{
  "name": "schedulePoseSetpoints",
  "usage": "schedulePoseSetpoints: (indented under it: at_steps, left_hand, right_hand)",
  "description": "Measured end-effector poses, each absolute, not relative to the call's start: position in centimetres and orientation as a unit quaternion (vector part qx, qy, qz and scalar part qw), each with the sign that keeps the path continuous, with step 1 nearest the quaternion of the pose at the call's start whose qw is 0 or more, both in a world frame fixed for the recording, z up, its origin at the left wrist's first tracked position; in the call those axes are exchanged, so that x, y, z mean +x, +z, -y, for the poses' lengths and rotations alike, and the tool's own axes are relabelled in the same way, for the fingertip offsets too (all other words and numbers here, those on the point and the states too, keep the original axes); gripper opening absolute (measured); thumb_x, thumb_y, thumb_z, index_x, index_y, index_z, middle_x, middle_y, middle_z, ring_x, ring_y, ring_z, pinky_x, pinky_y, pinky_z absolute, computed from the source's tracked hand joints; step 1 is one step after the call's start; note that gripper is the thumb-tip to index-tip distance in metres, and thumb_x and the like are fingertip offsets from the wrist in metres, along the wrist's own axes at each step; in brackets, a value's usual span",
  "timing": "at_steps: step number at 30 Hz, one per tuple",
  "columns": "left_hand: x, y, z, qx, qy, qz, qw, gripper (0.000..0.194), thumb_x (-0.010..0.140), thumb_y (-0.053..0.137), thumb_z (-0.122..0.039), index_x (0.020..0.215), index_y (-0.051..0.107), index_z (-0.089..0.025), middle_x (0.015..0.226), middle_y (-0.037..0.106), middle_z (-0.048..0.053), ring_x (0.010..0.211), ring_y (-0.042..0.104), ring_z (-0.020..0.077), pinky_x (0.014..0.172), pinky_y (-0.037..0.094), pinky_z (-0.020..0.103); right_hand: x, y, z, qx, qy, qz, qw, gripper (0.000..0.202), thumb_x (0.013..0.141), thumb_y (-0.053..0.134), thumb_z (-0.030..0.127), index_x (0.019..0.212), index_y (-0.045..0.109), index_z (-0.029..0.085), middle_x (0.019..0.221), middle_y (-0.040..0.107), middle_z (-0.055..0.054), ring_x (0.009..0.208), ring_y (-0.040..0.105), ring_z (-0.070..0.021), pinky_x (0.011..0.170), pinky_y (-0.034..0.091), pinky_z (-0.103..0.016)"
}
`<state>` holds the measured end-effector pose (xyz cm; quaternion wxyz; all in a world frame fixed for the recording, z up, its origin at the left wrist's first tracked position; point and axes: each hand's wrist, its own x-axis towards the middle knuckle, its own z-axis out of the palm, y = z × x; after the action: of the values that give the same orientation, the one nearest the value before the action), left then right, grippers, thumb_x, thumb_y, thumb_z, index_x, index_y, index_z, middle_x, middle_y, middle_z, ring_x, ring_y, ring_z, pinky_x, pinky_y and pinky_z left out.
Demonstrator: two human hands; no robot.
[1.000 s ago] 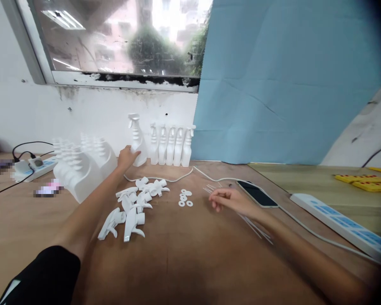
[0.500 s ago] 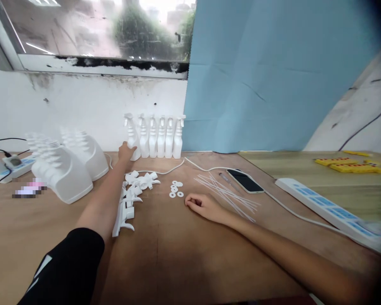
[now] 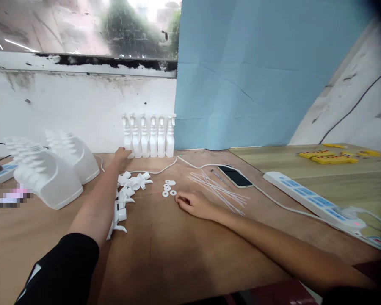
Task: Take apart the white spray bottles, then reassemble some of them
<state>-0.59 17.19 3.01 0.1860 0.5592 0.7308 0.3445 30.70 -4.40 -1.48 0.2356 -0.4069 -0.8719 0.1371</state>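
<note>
At the back of the table, my left hand (image 3: 122,153) has its fingers curled at the lower part of the leftmost white spray bottle (image 3: 127,137). That bottle stands upright at the end of a row of several spray bottles (image 3: 153,144) along the wall. My right hand (image 3: 193,204) rests on the table with loosely curled fingers, and no object shows in it. Just left of its fingertips lie several small white ring washers (image 3: 173,192). A pile of white trigger spray heads (image 3: 125,195) lies beside my left forearm, which hides part of it.
White bottles without spray heads (image 3: 55,182) lie stacked at left. Thin white tubes (image 3: 220,190), a thin pen-like tool (image 3: 218,176) and a phone (image 3: 236,176) lie right of centre. A power strip (image 3: 307,197) and its white cable (image 3: 285,206) run along the right; yellow pieces (image 3: 333,159) lie beyond.
The leftmost spray bottle, tilted and slightly apart before, now stands straight and close to the row. My left hand sits lower at its base. The view has turned slightly right.
</note>
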Motion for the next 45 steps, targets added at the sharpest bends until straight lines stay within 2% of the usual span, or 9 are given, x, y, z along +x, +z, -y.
schedulePoseSetpoints:
  at_steps: [6,10,16,20,23,29,34,40,45]
  left_hand:
    - [-0.6,4.7,-16.0,0.616,0.293,-0.708,0.182,0.035,0.092,0.057,-0.033,0.123,0.054,-0.015,0.120,0.058,0.010,0.099,0.061,0.0215,0.081,0.055,0.041]
    - [-1.1,7.1,-13.8,0.696,0.246,-0.660,0.143,0.042,0.092,0.054,-0.037,0.128,0.051,-0.015,0.121,0.060,0.012,0.096,0.063,0.0210,0.079,0.054,0.035]
    - [-1.6,8.4,-7.1,0.839,0.092,-0.521,0.127,0.044,0.074,0.062,-0.057,0.101,0.070,-0.023,0.103,0.071,0.005,0.096,0.064,0.0253,0.083,0.047,0.031]
    - [-1.2,7.6,-3.8,0.875,0.015,-0.476,0.090,0.056,0.069,0.063,-0.063,0.110,0.065,-0.024,0.115,0.068,0.007,0.100,0.062,0.0278,0.080,0.045,0.032]
    - [-0.6,7.0,-2.5,0.880,-0.032,-0.473,0.040,0.056,0.071,0.061,-0.061,0.112,0.062,-0.023,0.111,0.068,0.009,0.096,0.063,0.0287,0.073,0.044,0.032]
    - [-0.5,6.6,-1.7,0.876,-0.002,-0.482,0.002,0.039,0.084,0.046,-0.047,0.107,0.064,-0.021,0.098,0.070,0.009,0.089,0.064,0.0268,0.070,0.042,0.032]
    - [-0.3,7.8,-0.2,0.872,0.050,-0.487,-0.002,0.037,0.091,0.037,-0.039,0.110,0.063,-0.022,0.098,0.070,0.008,0.085,0.063,0.0245,0.067,0.040,0.030]
    - [2.8,8.6,4.6,0.901,0.091,-0.392,0.164,0.032,0.092,0.041,-0.039,0.107,0.063,-0.022,0.075,0.065,0.000,0.064,0.057,0.0161,0.058,0.037,0.025]
    - [5.2,6.7,7.8,0.906,0.053,-0.379,0.179,0.036,0.093,0.040,-0.042,0.072,0.057,-0.018,0.067,0.060,0.001,0.058,0.052,0.0150,0.054,0.033,0.028]
  right_hand:
    - [30.8,-1.5,4.5,-0.400,0.119,0.878,0.236,0.015,0.085,0.049,0.017,0.084,0.064,0.018,0.066,0.061,0.000,0.058,0.050,-0.0120,0.060,0.033,-0.023]
    - [30.8,-1.9,4.3,-0.373,0.105,0.878,0.281,0.016,0.086,0.046,0.014,0.083,0.061,0.017,0.074,0.062,-0.003,0.066,0.052,-0.0141,0.066,0.038,-0.025]
    - [30.4,-2.7,2.0,-0.372,0.076,0.860,0.341,0.017,0.082,0.047,0.008,0.093,0.057,0.017,0.082,0.058,-0.004,0.068,0.051,-0.0149,0.066,0.041,-0.026]
    - [30.1,-3.0,0.8,-0.369,0.068,0.864,0.336,0.018,0.080,0.052,0.010,0.096,0.056,0.017,0.085,0.058,-0.005,0.071,0.052,-0.0158,0.068,0.042,-0.027]
    - [29.9,-2.9,0.8,-0.353,0.063,0.876,0.324,0.011,0.081,0.055,0.014,0.091,0.058,0.017,0.085,0.057,-0.005,0.075,0.053,-0.0173,0.071,0.043,-0.029]
    - [29.8,-2.3,1.3,-0.326,0.061,0.888,0.317,0.008,0.086,0.058,0.022,0.092,0.060,0.018,0.088,0.058,-0.006,0.080,0.054,-0.0178,0.075,0.044,-0.030]
    - [30.0,-2.0,1.3,-0.291,0.083,0.900,0.315,0.008,0.089,0.055,0.019,0.095,0.060,0.018,0.092,0.060,-0.006,0.083,0.056,-0.0168,0.076,0.045,-0.028]
    - [30.1,-2.0,1.2,-0.284,0.085,0.906,0.304,0.012,0.090,0.053,0.019,0.100,0.059,0.017,0.093,0.062,-0.007,0.084,0.057,-0.0178,0.077,0.047,-0.030]
    - [30.1,-2.1,1.0,-0.262,0.087,0.918,0.284,0.013,0.092,0.050,0.019,0.100,0.061,0.017,0.096,0.065,-0.008,0.091,0.059,-0.0190,0.084,0.047,-0.033]
